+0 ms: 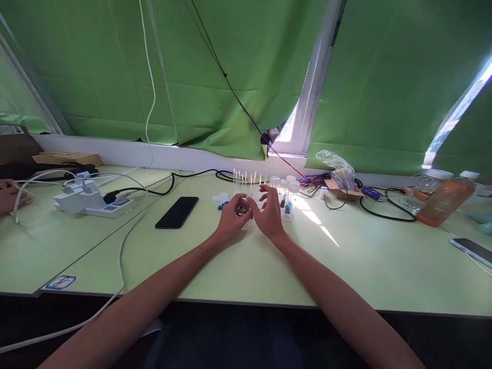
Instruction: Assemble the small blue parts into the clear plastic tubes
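My left hand (231, 216) is closed near the middle of the table, its fingers curled round what looks like a small clear vial (245, 226) whose whitish lower end shows beneath. My right hand (269, 212) is bent beside it, the thumb reaching to the left fingertips and the other fingers standing apart from it. I make out nothing held in the right hand. Blue beads (223, 205) and white caps (220, 198) lie left of the hands. A capped clear vial (287, 209) with dark blue contents stands just right of my right hand. Thin upright clear tubes (240, 179) rise behind the hands.
A black phone (177, 212) lies left, near a white power strip (96, 202) with cables. Another person's hand (13, 196) is at the left edge. A small cardboard box (343, 190), an orange bottle (446, 200), a clear jar (426, 189) and another phone (473, 250) are right.
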`<control>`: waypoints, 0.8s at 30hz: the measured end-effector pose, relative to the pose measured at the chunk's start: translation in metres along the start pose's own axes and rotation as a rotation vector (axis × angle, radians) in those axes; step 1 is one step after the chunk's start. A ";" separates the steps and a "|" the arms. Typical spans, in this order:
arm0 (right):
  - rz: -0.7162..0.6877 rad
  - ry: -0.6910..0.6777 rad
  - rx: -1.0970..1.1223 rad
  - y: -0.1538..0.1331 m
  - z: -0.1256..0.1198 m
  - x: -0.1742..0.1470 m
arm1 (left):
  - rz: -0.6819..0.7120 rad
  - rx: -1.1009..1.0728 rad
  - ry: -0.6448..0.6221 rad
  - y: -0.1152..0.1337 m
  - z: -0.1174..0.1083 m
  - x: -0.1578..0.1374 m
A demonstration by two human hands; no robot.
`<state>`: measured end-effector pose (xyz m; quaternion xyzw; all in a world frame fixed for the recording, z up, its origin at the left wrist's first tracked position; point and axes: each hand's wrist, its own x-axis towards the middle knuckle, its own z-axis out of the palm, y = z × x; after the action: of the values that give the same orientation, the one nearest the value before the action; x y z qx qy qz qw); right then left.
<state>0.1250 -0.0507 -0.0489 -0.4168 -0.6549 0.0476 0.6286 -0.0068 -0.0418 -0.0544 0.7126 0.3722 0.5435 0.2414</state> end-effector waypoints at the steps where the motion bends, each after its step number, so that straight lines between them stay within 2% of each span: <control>1: 0.025 -0.027 0.000 0.001 0.002 -0.001 | -0.002 -0.012 0.001 0.000 0.001 0.000; 4: 0.106 -0.094 0.019 0.005 0.007 -0.004 | -0.016 -0.031 -0.017 0.000 0.002 0.000; 11: 0.135 -0.170 0.084 0.005 0.012 -0.009 | 0.022 0.077 -0.024 -0.006 0.002 0.000; 20: 0.121 -0.049 0.052 0.012 0.012 -0.006 | 0.143 0.123 -0.132 -0.004 0.001 -0.002; 24: 0.155 -0.001 0.053 0.012 0.009 -0.003 | 0.142 0.115 -0.087 -0.003 0.000 -0.001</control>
<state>0.1222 -0.0409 -0.0603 -0.4495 -0.6195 0.1134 0.6335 -0.0074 -0.0405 -0.0572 0.7728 0.3405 0.5054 0.1771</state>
